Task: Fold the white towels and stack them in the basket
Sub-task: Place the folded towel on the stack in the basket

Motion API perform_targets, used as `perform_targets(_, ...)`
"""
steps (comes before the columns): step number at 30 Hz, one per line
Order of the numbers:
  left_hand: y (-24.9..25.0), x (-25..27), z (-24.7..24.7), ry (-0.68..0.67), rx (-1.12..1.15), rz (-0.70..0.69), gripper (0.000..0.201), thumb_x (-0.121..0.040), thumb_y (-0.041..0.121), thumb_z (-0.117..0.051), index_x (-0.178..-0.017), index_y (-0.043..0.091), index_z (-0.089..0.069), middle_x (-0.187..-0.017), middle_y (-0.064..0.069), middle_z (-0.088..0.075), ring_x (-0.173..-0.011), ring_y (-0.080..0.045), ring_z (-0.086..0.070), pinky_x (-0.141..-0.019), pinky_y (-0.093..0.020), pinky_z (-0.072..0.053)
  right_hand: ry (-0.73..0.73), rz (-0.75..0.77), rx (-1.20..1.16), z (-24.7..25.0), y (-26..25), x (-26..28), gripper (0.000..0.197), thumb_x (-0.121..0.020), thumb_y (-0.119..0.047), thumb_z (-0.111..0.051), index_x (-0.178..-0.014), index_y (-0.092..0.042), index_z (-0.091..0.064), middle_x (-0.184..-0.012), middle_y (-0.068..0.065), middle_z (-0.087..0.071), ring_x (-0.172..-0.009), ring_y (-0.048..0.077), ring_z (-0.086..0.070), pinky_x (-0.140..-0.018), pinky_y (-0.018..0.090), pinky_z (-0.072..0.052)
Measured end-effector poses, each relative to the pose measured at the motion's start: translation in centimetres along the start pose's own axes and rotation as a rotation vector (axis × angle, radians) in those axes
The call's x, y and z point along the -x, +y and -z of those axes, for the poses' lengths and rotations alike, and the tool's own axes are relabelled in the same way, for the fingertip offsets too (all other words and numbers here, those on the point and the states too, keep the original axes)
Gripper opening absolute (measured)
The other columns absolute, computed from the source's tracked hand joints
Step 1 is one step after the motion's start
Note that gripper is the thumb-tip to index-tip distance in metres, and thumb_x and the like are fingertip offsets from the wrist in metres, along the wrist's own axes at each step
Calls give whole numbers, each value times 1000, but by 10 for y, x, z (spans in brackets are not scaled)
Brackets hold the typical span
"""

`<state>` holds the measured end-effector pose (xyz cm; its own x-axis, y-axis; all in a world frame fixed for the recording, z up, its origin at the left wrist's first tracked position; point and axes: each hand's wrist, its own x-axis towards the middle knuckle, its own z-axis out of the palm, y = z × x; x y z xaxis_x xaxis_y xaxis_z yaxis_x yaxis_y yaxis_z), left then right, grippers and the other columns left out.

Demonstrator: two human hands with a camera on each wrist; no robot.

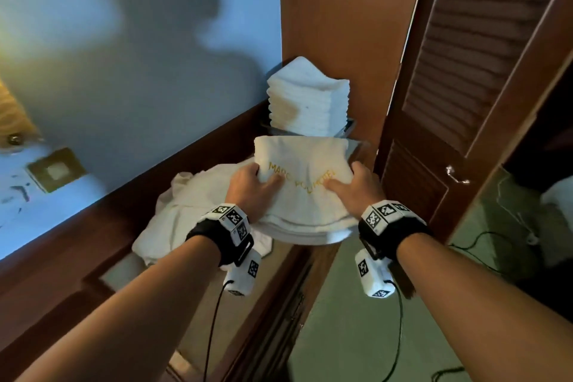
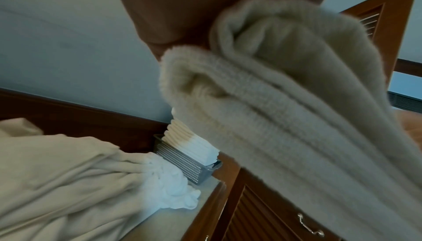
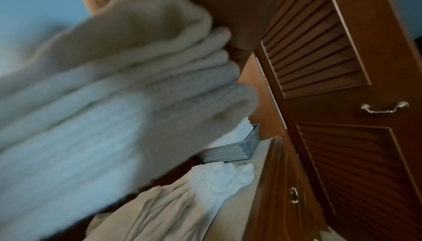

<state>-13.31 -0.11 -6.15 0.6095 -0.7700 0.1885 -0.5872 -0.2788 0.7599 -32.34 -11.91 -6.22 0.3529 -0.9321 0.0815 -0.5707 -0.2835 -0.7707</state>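
Folded towel: our white terry folded towel with gold embroidered lettering is held up between both grips, off the surface.
Left grip: our left hand pinches its left edge, thumb on top.
Right grip: our right hand pinches its right edge likewise.
Basket: beyond the grips, a grey perforated basket holds a tall stack of folded white towels.
Loose cloth: below and left of the grips, crumpled white cloth lies on the wooden surface.
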Motion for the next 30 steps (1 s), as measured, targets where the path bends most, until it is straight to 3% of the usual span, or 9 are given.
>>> perform_targets(2,16,-20,-21,-18,-3,-32,45,-77,59,-62,-84,14,-63,-86,-7,-68,-85,-29,-63,-74,-40,-50,40,-10,40,15,14,-18,47,-78,-45,-76,-104,-11,-57,-112,13,-65,-103,32,-61,-81,35,-46)
perform_targets(4,30,-40,-43,-44,13,-61,43,-82,52,-68,-87,9,-65,-86,-9,-68,-85,-29,-63,-76,-41,-50,71,-35,61,27,29,-39,58,-77,-49,-75,-117,-11,-58,-116,12,-64,-106,32,-60,-88,37,-49)
perform_targets(7,45,-74,-77,-64,49,-93,38,-86,43,-72,-89,6,-66,-87,-10,-69,-84,-29,-63,-75,-39,-50,114,-62,62,43,49,-73,61,-75,-52,-74,-119,-12,-57,-115,11,-65,-104,32,-62,-88,40,-52)
perform_targets(10,57,-115,-112,-88,72,-116,37,-86,42,-72,-86,6,-65,-84,-7,-67,-82,-27,-61,-69,-33,-41,150,-79,57,55,68,-115,65,-76,-56,-71,-123,-14,-55,-116,11,-65,-104,32,-62,-89,42,-53)
perform_targets(13,69,-162,-144,-114,103,-134,44,-80,52,-70,-84,8,-66,-84,-6,-70,-82,-27,-64,-72,-36,-48,172,-91,78,64,83,-165,66,-74,-60,-67,-120,-14,-55,-115,12,-65,-105,33,-62,-89,45,-53)
perform_targets(17,89,-229,-176,-128,110,-127,35,-87,41,-72,-72,13,-58,-74,-2,-64,-78,-27,-61,-67,-31,-39,184,-72,98,77,96,-240,63,-74,-62,-67,-113,-13,-56,-112,11,-65,-102,33,-63,-87,44,-53)
perform_targets(22,109,-295,-197,-85,140,-130,49,-76,54,-64,-79,6,-61,-77,-9,-66,-79,-31,-62,-66,-36,-43,174,-18,118,90,96,-327,51,-78,-56,-71,-102,-13,-57,-106,13,-65,-98,33,-62,-83,40,-51)
perform_targets(25,113,-332,-202,-26,136,-128,46,-84,49,-66,-81,3,-61,-79,-10,-64,-79,-32,-61,-65,-35,-40,143,78,107,88,86,-381,43,-80,-48,-73,-95,-12,-55,-100,12,-65,-93,33,-62,-79,41,-50)
perform_targets(30,111,-390,-221,177,168,-105,37,-88,45,-63,-85,8,-60,-87,-9,-65,-81,-28,-61,-74,-42,-51,68,252,146,76,65,-475,39,-84,-45,-71,-89,-13,-48,-87,5,-57,-81,30,-56,-68,36,-42)
